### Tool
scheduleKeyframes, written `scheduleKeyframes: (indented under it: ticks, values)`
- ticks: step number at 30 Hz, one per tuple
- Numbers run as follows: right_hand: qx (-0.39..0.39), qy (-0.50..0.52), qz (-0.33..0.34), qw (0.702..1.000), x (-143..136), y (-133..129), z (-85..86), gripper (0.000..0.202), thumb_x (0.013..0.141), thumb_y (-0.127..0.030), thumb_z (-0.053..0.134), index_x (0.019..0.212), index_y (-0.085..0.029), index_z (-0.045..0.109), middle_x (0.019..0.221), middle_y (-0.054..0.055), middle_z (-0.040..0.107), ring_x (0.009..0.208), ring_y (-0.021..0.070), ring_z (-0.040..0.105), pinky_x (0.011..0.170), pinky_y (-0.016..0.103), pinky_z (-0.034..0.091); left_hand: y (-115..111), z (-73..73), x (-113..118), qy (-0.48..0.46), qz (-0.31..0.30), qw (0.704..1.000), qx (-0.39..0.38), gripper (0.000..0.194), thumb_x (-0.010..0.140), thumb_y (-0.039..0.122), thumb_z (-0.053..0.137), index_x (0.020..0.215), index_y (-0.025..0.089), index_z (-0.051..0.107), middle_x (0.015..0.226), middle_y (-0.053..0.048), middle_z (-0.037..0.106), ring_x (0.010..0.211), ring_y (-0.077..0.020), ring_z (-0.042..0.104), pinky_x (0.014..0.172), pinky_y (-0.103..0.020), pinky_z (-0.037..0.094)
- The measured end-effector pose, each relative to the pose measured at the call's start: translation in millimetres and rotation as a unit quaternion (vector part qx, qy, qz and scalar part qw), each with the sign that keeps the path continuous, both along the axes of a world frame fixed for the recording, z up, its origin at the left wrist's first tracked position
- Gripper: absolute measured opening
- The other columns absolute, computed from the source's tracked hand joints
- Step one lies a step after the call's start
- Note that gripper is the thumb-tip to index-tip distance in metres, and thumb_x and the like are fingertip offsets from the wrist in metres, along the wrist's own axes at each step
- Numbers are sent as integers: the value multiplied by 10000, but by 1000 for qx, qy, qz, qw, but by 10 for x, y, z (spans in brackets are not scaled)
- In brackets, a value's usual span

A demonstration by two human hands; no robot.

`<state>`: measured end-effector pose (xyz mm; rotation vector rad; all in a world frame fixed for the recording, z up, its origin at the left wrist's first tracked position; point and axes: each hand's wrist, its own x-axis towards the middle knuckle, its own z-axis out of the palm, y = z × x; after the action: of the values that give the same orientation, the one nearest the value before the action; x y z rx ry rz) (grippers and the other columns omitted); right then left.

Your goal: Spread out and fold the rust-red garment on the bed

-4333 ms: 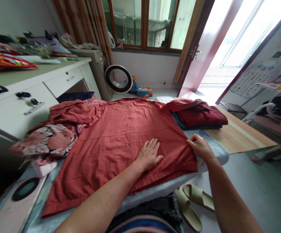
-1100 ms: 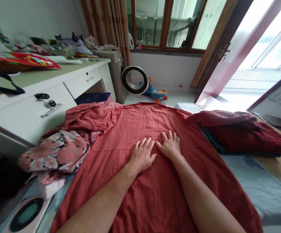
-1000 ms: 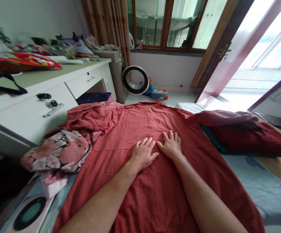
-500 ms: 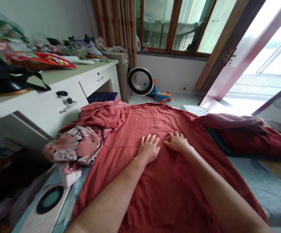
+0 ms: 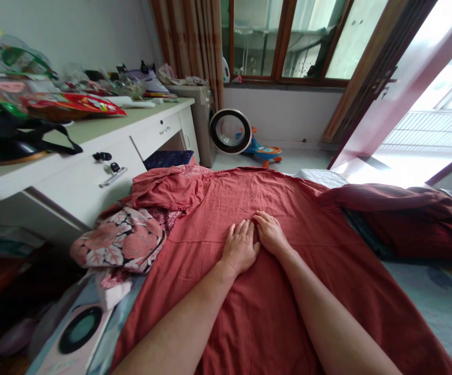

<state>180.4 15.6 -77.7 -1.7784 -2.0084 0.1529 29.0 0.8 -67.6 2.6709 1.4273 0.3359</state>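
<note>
A red garment (image 5: pixel 245 307) lies spread out over the bed, its upper edge away from me and a faint seam running across it. My left hand (image 5: pixel 240 247) rests flat on the middle of the cloth, palm down, fingers stretched out. Beside it on the right, my right hand (image 5: pixel 270 232) also lies on the cloth with its fingers extended, touching or nearly touching the left fingers. Neither hand holds anything. One sleeve is bunched at the left next to a floral cloth (image 5: pixel 122 237); the other reaches right over dark red folded fabric (image 5: pixel 417 234).
A white desk (image 5: pixel 61 182) with a red packet (image 5: pixel 77 104) and clutter stands at the left. Beyond the bed are an open round washer door (image 5: pixel 231 131) and a blue and orange toy (image 5: pixel 265 151). A pink box (image 5: pixel 79 333) lies at the lower left.
My right hand has moved left across the cloth, closing the gap to my left hand. My left hand has stayed almost in place. The view has shifted slightly.
</note>
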Motion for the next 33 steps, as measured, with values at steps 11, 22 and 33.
scheduleKeyframes:
  ticks: [11,22,33]
  values:
    - [-10,-31,-13,999,-48,1,119,433,896,-171,429,1295,-192,595,1419,95,535,1298,227,464,1100,390,326,64,137,-224,31,90,995,11,591,962,554,400,1445,218,463,1520,-125,438,1396,-328,378,1121,-521,341]
    - [-33,-47,-23,998,-98,-38,223,440,888,-164,418,1285,-233,595,1425,72,528,1286,225,462,1084,371,318,318,215,-550,65,184,970,-141,673,935,642,274,1534,336,287,1650,-52,150,1503,-380,101,1059,-800,120]
    - [-18,-41,-26,999,-98,-25,200,425,868,-146,438,1244,-217,623,1401,80,546,1272,239,463,1075,387,323,359,295,-601,47,215,975,-2,521,946,412,428,1406,179,499,1559,-181,355,1448,-381,276,1123,-662,239]
